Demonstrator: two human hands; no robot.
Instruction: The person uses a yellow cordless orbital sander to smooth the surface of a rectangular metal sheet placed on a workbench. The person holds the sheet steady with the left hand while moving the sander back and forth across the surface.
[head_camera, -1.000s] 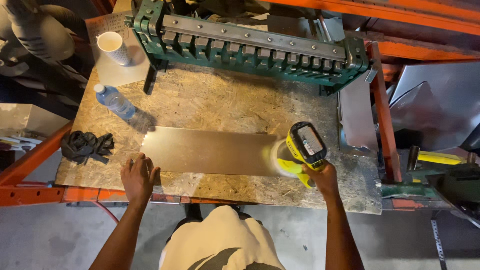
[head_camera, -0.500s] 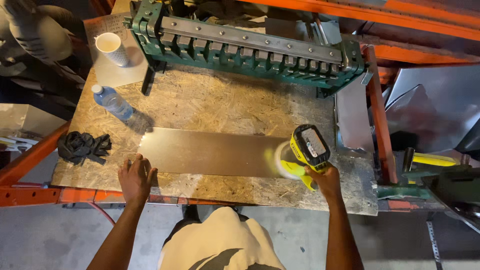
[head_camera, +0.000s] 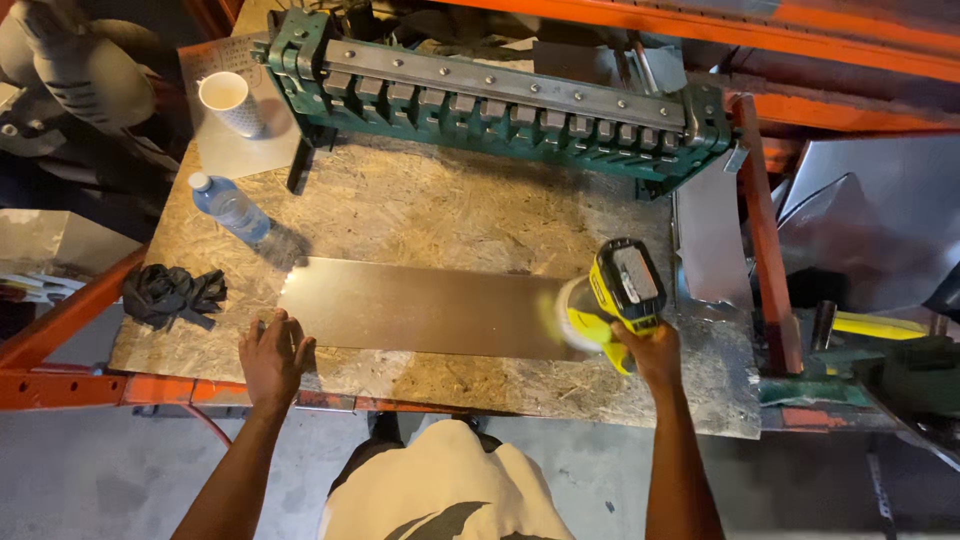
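The metal sheet (head_camera: 420, 308) lies flat on the table (head_camera: 430, 215), and the yellow power tool (head_camera: 612, 295) has stayed at its right end over the last second, its blurred pad on the metal. The right hand (head_camera: 650, 352) grips the tool's handle closed, while the left hand (head_camera: 273, 355) presses open-palmed on the sheet's near left corner, so the sheet holds steady.

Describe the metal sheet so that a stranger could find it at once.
On the chipboard bench, in front of the green bending machine, lies a long flat metal sheet. The left hand presses its near left corner; the yellow sander sits on its right end. It alone is shiny.
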